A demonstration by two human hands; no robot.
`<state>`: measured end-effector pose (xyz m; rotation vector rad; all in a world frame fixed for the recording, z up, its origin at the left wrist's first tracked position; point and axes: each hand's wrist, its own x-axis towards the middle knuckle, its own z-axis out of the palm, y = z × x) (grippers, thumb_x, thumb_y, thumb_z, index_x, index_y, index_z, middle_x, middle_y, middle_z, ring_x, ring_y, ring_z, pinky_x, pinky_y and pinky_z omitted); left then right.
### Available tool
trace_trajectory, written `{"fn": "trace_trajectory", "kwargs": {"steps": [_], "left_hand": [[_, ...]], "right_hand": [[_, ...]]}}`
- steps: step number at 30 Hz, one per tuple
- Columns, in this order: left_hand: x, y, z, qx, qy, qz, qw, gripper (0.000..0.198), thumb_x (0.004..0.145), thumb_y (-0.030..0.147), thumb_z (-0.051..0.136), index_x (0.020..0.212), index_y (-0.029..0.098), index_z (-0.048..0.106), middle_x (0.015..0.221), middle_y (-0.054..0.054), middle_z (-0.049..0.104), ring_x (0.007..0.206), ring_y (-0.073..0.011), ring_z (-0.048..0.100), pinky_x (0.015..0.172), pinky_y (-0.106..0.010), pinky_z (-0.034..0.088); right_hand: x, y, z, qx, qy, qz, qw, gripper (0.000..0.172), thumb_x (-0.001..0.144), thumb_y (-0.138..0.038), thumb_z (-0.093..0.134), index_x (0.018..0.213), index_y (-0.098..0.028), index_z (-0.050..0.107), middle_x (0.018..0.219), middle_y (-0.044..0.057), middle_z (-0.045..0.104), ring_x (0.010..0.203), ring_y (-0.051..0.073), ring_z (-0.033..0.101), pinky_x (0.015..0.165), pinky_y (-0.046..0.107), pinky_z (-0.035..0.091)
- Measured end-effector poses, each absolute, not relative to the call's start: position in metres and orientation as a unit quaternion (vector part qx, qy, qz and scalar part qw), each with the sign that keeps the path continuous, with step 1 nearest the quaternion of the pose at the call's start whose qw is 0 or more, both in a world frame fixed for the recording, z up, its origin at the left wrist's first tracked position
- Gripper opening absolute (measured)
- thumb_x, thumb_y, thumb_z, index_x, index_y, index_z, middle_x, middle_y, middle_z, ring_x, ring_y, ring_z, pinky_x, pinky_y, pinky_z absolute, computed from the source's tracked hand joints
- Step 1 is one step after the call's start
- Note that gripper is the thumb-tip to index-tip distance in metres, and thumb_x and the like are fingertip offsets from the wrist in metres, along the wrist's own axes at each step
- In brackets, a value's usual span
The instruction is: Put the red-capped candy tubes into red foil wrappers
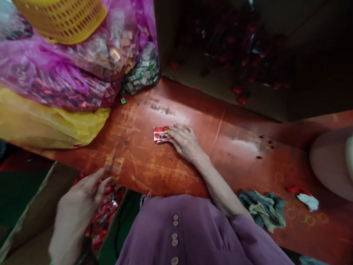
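Head: right hand (185, 141) pinching at least two red packets (160, 134); left hand (77, 206) grip unclear.

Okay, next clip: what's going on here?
The person's right hand rests on one end of some small red packets on the worn tabletop. The blurred left hand is over an open cardboard box of red wrapped pieces; whether it holds anything is unclear.

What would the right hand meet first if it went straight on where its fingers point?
Likely the red packet, which the right hand seems to touch; exact contact is hard to judge.
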<state>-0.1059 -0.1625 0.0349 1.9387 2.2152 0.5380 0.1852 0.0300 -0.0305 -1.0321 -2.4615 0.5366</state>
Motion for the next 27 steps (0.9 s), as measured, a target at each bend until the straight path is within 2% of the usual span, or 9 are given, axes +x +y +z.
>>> {"fn": "trace_trajectory", "kwargs": {"steps": [2,4,8,13,16,18,21,24,27], "left_hand": [[-0.07,-0.119,0.021,0.728,0.651,0.213,0.007,0.024,0.089,0.027,0.065,0.112,0.021,0.068,0.101,-0.007,0.076,0.086,-0.021,0.072,0.08,-0.032,0.059],[-0.035,-0.077,0.009,0.78,0.57,0.256,-0.022,0.031,0.089,0.02,0.064,0.12,0.015,0.063,0.114,-0.014,0.072,0.1,-0.0232,0.071,0.092,-0.035,0.058],[0.002,-0.022,-0.015,0.82,0.509,0.258,-0.044,0.042,0.091,0.02,0.061,0.13,0.007,0.055,0.129,-0.023,0.064,0.115,-0.0289,0.067,0.097,-0.04,0.057],[-0.003,-0.01,-0.039,0.831,0.478,0.28,-0.039,0.037,0.091,0.011,0.056,0.128,0.014,0.059,0.131,-0.018,0.064,0.117,-0.0259,0.066,0.1,-0.039,0.056],[-0.009,-0.012,-0.041,0.838,0.464,0.284,-0.044,0.04,0.089,0.005,0.055,0.126,0.019,0.061,0.133,-0.015,0.064,0.125,-0.0274,0.061,0.102,-0.043,0.054],[-0.01,-0.012,-0.037,0.838,0.466,0.277,-0.061,0.038,0.086,0.004,0.057,0.12,0.02,0.063,0.129,-0.014,0.066,0.121,-0.0284,0.062,0.099,-0.043,0.054],[-0.011,-0.01,-0.028,0.834,0.473,0.273,-0.083,0.033,0.084,0.004,0.06,0.113,0.021,0.064,0.109,-0.011,0.072,0.097,-0.0235,0.067,0.086,-0.037,0.055],[-0.01,-0.007,-0.022,0.842,0.463,0.263,-0.081,0.031,0.084,0.003,0.061,0.11,0.02,0.062,0.092,-0.007,0.071,0.079,-0.0191,0.063,0.074,-0.032,0.052],[-0.007,-0.006,-0.02,0.847,0.449,0.274,-0.082,0.032,0.083,0.002,0.064,0.113,0.015,0.06,0.087,-0.008,0.069,0.075,-0.0191,0.059,0.073,-0.032,0.05]], "right_hand": [[0.184,0.03,-0.035,-0.355,-0.896,0.162,0.21,0.029,0.101,-0.028,0.047,0.119,-0.018,0.067,0.126,0.01,0.071,0.128,0.026,0.057,0.104,0.047,0.039],[0.185,0.029,-0.039,-0.341,-0.905,0.131,0.217,0.027,0.1,-0.023,0.048,0.116,-0.019,0.069,0.122,0.009,0.073,0.123,0.026,0.058,0.1,0.045,0.04],[0.184,0.028,-0.045,-0.321,-0.914,0.082,0.234,0.028,0.1,-0.019,0.044,0.113,-0.015,0.069,0.116,0.01,0.075,0.111,0.024,0.06,0.093,0.041,0.043],[0.182,0.026,-0.038,-0.31,-0.921,0.094,0.218,0.023,0.099,-0.018,0.046,0.107,-0.014,0.068,0.112,0.01,0.075,0.104,0.022,0.06,0.09,0.038,0.044],[0.2,0.044,-0.02,-0.339,-0.906,0.14,0.214,0.021,0.1,-0.026,0.049,0.104,-0.017,0.068,0.108,0.009,0.074,0.105,0.02,0.061,0.092,0.036,0.044],[0.226,0.072,-0.004,-0.419,-0.866,0.138,0.236,0.023,0.1,-0.029,0.049,0.102,-0.017,0.068,0.106,0.01,0.074,0.107,0.021,0.061,0.096,0.037,0.044],[0.276,0.127,0.014,-0.632,-0.735,0.074,0.234,0.031,0.1,-0.036,0.047,0.114,-0.018,0.067,0.117,0.015,0.069,0.111,0.029,0.06,0.097,0.05,0.045],[0.318,0.175,0.017,-0.78,-0.603,0.044,0.162,0.047,0.097,-0.046,0.048,0.13,-0.015,0.061,0.129,0.024,0.059,0.12,0.041,0.054,0.094,0.064,0.044],[0.332,0.191,0.007,-0.808,-0.577,0.068,0.093,0.049,0.098,-0.045,0.045,0.136,-0.016,0.057,0.132,0.025,0.056,0.12,0.04,0.054,0.094,0.061,0.045]]}}
